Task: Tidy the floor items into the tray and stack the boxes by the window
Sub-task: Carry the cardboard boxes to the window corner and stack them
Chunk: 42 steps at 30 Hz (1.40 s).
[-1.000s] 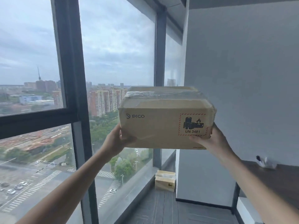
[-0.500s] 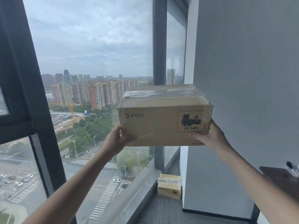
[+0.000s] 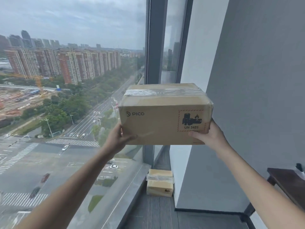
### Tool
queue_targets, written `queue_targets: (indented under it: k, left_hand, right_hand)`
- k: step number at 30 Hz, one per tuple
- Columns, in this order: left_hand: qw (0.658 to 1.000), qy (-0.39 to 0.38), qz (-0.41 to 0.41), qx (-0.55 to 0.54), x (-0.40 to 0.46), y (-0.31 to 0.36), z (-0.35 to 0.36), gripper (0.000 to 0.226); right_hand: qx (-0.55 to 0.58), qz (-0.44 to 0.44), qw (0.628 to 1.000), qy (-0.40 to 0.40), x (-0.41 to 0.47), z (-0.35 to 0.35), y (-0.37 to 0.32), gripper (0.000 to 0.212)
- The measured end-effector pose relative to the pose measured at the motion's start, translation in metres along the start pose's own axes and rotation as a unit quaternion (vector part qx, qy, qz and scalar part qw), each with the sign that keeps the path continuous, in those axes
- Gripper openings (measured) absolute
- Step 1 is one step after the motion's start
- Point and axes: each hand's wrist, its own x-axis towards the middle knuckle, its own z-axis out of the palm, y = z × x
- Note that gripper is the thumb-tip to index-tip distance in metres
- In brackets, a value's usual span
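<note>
PICO carton (image 3: 165,113) is up in the air in front of the window (image 3: 74,96), well above the smaller taped box (image 3: 160,183) on the floor (image 3: 156,212) in the corner between window sill and wall. Left hand (image 3: 118,139) and right hand (image 3: 208,135) clamp its lower corners, thumbs on the front face, remaining fingers hidden behind the ends. Looks rigid, taped shut, probably moderate weight; the battery label means no dropping, so keep support low at both ends and set it flat on the floor box.
</note>
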Motion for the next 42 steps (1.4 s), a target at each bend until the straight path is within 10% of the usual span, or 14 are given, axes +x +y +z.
queue_targets:
  k: [22, 42]
  left_hand:
    - [0.962, -0.045, -0.269, 0.027, 0.321, -0.364, 0.186, 0.051]
    - [0.957, -0.093, -0.272, 0.019, 0.271, -0.867, 0.36, 0.065]
  right_hand:
    - [0.057, 0.224, 0.968, -0.098, 0.323, 0.188, 0.386, 0.069]
    - [0.073, 0.314, 0.944, -0.071, 0.239, 0.422, 0.851, 0.051]
